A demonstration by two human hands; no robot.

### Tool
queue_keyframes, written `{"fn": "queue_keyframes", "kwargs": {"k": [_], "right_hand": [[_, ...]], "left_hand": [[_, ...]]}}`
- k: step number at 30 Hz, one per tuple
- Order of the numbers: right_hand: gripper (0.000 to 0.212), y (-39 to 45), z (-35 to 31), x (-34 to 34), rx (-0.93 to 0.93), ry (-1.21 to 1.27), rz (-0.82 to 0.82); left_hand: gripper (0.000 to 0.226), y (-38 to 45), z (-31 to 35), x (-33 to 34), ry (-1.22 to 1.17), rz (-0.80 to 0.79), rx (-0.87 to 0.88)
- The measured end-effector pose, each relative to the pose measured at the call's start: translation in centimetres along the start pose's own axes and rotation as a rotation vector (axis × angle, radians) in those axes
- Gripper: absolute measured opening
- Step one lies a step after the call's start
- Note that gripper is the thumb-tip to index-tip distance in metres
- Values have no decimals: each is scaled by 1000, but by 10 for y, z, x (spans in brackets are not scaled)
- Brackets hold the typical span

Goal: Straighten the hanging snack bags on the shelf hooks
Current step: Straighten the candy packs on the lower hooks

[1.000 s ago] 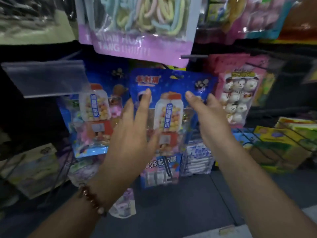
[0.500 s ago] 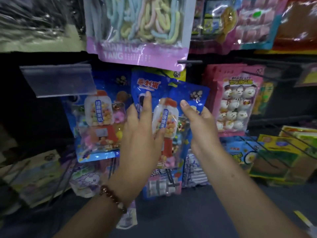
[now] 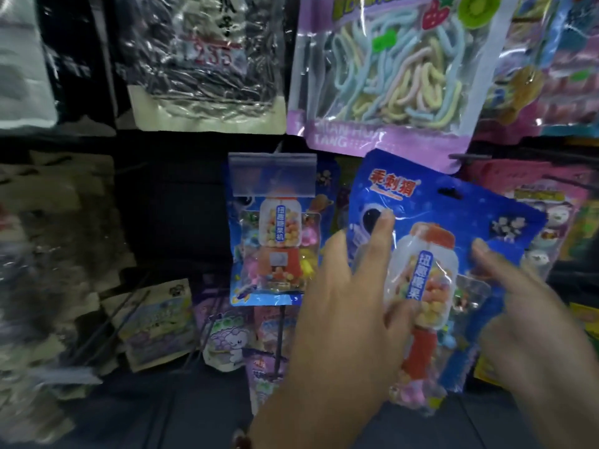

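Two hands frame one blue foil snack bag printed with an astronaut and holding a clear gumball-machine toy (image 3: 431, 277). Left hand (image 3: 350, 306): fingers straight and spread, resting flat on the bag's left face. Right hand (image 3: 525, 306): blurred; fingers extended at the bag's right edge, seemingly touching it, though contact cannot be confirmed. Change: a second ago this bag hung square among its neighbours; it now lies tilted, top to the left, nearer the viewer, with its dark hang slot (image 3: 450, 191) showing no hook through it. Judgement: the bag appears lifted off for rehanging. A matching blue gumball bag (image 3: 275, 241) hangs upright to the left behind a clear plastic price-tag holder (image 3: 271, 174). Hidden: the hook itself, under the purple-edged bag of pastel candy ropes (image 3: 395, 69); the dark left shelf is too blurred to read.
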State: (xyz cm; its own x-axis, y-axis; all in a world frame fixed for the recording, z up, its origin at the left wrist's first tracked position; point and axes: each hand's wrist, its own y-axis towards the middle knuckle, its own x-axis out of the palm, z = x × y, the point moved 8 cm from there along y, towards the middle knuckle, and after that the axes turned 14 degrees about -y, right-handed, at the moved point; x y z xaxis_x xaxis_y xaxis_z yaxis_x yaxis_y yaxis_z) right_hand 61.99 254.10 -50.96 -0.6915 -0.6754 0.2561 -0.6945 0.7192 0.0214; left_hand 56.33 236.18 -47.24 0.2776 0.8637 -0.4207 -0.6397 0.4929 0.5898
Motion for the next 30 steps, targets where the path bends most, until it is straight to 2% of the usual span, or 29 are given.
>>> {"fn": "queue_keyframes", "kwargs": {"k": [2, 3, 6, 8, 9, 12, 14, 16, 18, 20, 21, 23, 27, 30], "right_hand": [[117, -1, 19, -1, 64, -25, -11], [118, -4, 25, 4, 83, -22, -23], [72, -13, 36, 29, 87, -49, -70], [75, -16, 48, 48, 125, -104, -114], [72, -18, 53, 58, 131, -124, -162], [40, -27, 56, 90, 124, -193, -297], [37, -32, 56, 106, 98, -251, -339], [36, -33, 55, 115, 47, -321, -340], [36, -34, 55, 122, 13, -388, -343], [36, -36, 56, 128, -13, -442, -353], [37, -36, 55, 131, -27, -468, -359], [38, -36, 53, 135, -46, -515, -361], [29, -34, 45, 135, -66, -619, -372], [34, -33, 10, 132, -244, -700, -239]], "left_hand": [[90, -10, -5, -6, -52, -25, -36], [89, -15, -8, -12, -108, -16, -66], [96, -27, -35, -42, -363, 136, -196], [96, -32, -58, -64, -507, 262, -265], [87, -33, -69, -73, -572, 319, -289], [36, -34, -90, -100, -697, 437, -332], [25, -31, -98, -112, -653, 431, -337], [28, -28, -99, -126, -583, 445, -293], [47, -24, -92, -141, -428, 458, -185], [69, -20, -84, -147, -168, 414, -93], [70, -18, -83, -146, -84, 377, -75], [52, -17, -87, -143, -13, 337, -76], [23, -18, -84, -146, 104, 398, 1], [9, -15, -71, -152, 112, 466, 81]]}}
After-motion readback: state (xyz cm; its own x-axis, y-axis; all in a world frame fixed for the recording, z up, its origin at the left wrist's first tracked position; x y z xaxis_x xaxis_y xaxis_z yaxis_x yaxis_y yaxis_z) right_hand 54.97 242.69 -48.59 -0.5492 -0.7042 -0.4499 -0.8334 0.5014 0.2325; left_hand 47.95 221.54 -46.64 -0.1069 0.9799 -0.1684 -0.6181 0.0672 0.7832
